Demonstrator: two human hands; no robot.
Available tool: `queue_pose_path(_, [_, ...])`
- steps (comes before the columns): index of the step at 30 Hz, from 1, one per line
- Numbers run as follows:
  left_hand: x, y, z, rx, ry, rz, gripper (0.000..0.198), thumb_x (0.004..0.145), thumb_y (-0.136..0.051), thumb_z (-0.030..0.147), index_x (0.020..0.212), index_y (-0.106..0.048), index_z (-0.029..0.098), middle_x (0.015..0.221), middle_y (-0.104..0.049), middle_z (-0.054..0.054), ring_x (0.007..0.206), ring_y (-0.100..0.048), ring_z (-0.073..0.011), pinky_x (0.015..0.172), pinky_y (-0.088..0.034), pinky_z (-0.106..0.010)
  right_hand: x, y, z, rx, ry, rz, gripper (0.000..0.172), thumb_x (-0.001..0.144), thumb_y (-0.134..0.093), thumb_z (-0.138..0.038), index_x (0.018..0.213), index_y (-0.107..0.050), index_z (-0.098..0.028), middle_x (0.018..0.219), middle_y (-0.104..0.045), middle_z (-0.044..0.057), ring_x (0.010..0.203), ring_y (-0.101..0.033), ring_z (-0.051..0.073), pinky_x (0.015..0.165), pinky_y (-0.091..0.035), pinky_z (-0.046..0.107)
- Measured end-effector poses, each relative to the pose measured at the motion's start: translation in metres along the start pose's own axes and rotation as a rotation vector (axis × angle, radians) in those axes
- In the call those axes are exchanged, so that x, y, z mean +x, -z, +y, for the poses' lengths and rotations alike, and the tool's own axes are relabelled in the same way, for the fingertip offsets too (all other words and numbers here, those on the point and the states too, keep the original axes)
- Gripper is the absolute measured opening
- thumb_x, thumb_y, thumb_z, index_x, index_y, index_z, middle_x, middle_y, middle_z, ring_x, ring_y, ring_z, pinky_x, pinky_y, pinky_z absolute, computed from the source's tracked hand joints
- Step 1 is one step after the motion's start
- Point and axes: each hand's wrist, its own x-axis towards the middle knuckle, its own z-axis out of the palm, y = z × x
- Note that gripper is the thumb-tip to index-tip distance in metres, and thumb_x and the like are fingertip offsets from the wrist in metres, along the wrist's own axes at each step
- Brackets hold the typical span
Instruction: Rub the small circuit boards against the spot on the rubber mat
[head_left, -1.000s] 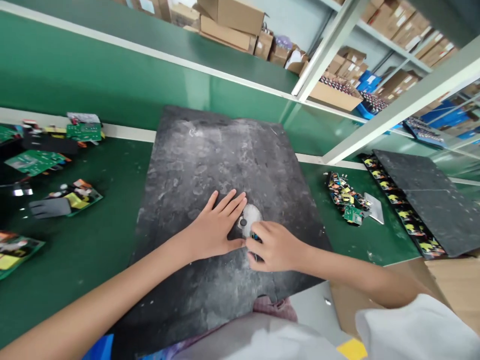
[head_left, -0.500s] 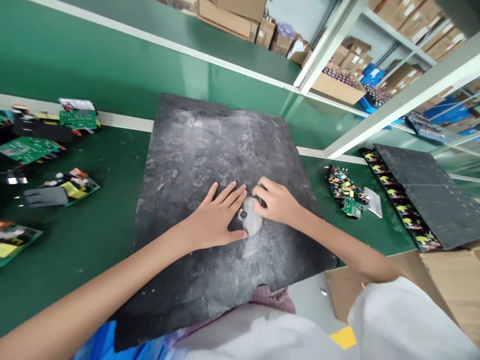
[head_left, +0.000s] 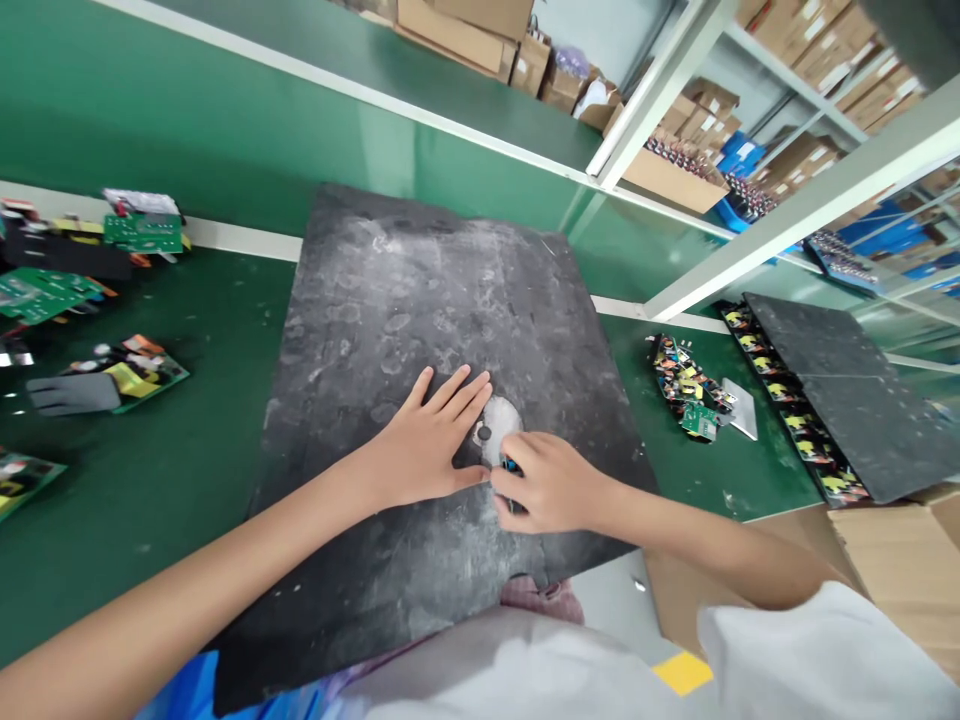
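A large black board (head_left: 420, 300) with whitish scuffs lies on the green bench. My left hand (head_left: 427, 440) rests flat on it, fingers spread, thumb pointing right. Just right of those fingertips is a round grey disc (head_left: 504, 415) with a dark hole near its left side. My right hand (head_left: 551, 483) is curled at the lower right edge of the disc. Between its thumb and fingers shows a small dark and blue bit, too hidden to name.
Circuit board assemblies (head_left: 112, 378) lie on the green bench (head_left: 225, 330) at left. More assemblies (head_left: 686, 385) sit at right, near a black tray (head_left: 847, 380). A white frame post (head_left: 802, 200) slants behind, and a cardboard box (head_left: 900, 560) stands at lower right.
My right hand has moved toward me, from the disc's upper right to its lower right edge, uncovering the upper part. My left hand has stayed flat in place.
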Motion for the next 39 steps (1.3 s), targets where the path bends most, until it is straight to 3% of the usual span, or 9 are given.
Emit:
queue_pose_path(5, [0.0,0.002,0.001,-0.015,-0.003,-0.012,0.089,0.088,-0.039,0.065,0.149,-0.004,0.01,0.153,0.008,-0.002,0.143,0.011,-0.0261,0.113,0.012,-0.05,0.002,-0.001,0.009,-0.066,-0.16,0.022,0.022,0.084,-0.04,-0.021,0.073,-0.059,-0.015,0.075,-0.045,0.006,0.06,-0.037,0.014,0.053,-0.032,0.025])
queue_pose_path(10, [-0.001,0.005,0.003,0.004,0.005,-0.033,0.087,0.089,-0.041,0.062,0.148,-0.004,0.01,0.153,0.008,-0.002,0.143,0.011,-0.026,0.114,0.009,-0.051,-0.002,-0.001,0.004,-0.015,-0.026,0.005,0.02,0.081,-0.044,-0.023,0.067,-0.057,-0.017,0.069,-0.041,0.003,0.058,-0.034,0.015,0.051,-0.029,0.026])
queue_pose_path(14, [-0.001,0.004,0.003,0.001,0.009,-0.052,0.088,0.089,-0.039,0.063,0.148,0.0,0.01,0.152,0.011,-0.001,0.142,0.014,-0.0247,0.113,0.012,-0.05,0.002,-0.002,0.012,-0.07,-0.194,0.053,0.023,0.084,-0.041,-0.02,0.071,-0.059,-0.014,0.074,-0.046,0.005,0.06,-0.038,0.014,0.054,-0.033,0.025])
queue_pose_path(19, [0.001,0.004,0.003,0.017,0.009,-0.051,0.089,0.089,-0.04,0.064,0.148,0.001,0.012,0.151,0.015,0.001,0.142,0.017,-0.0233,0.113,0.014,-0.049,-0.003,0.001,0.003,0.011,-0.001,0.003,0.018,0.08,-0.045,-0.022,0.068,-0.057,-0.017,0.069,-0.041,0.004,0.058,-0.034,0.015,0.05,-0.03,0.025])
queue_pose_path(24, [0.002,0.009,0.005,0.0,0.036,-0.107,0.091,0.088,-0.041,0.064,0.148,0.004,0.012,0.151,0.017,0.002,0.141,0.019,-0.0228,0.112,0.014,-0.05,-0.001,-0.002,0.008,-0.024,-0.174,0.021,0.021,0.084,-0.04,-0.02,0.072,-0.057,-0.015,0.076,-0.046,0.006,0.061,-0.039,0.014,0.055,-0.036,0.026])
queue_pose_path(29, [0.001,0.006,0.005,0.006,0.02,-0.075,0.09,0.088,-0.042,0.063,0.148,0.0,0.011,0.152,0.014,0.0,0.142,0.017,-0.023,0.113,0.012,-0.05,-0.001,-0.002,0.004,-0.007,0.018,0.018,0.018,0.081,-0.046,-0.024,0.067,-0.055,-0.017,0.067,-0.04,0.003,0.058,-0.035,0.015,0.049,-0.032,0.026])
queue_pose_path(34, [0.001,0.004,0.004,-0.023,0.006,-0.024,0.091,0.087,-0.043,0.063,0.148,-0.003,0.009,0.153,0.008,-0.003,0.143,0.012,-0.0265,0.113,0.011,-0.052,0.004,0.0,0.009,-0.078,-0.146,0.016,0.021,0.084,-0.042,-0.02,0.071,-0.058,-0.015,0.072,-0.049,0.007,0.061,-0.043,0.015,0.054,-0.039,0.027])
queue_pose_path(39, [-0.001,0.004,0.003,-0.04,-0.007,-0.019,0.089,0.086,-0.046,0.06,0.149,-0.008,0.009,0.154,0.003,-0.004,0.143,0.008,-0.027,0.114,0.009,-0.052,-0.004,0.005,-0.006,-0.001,0.094,-0.011,0.015,0.078,-0.047,-0.023,0.071,-0.059,-0.016,0.067,-0.043,0.005,0.058,-0.038,0.017,0.049,-0.035,0.028])
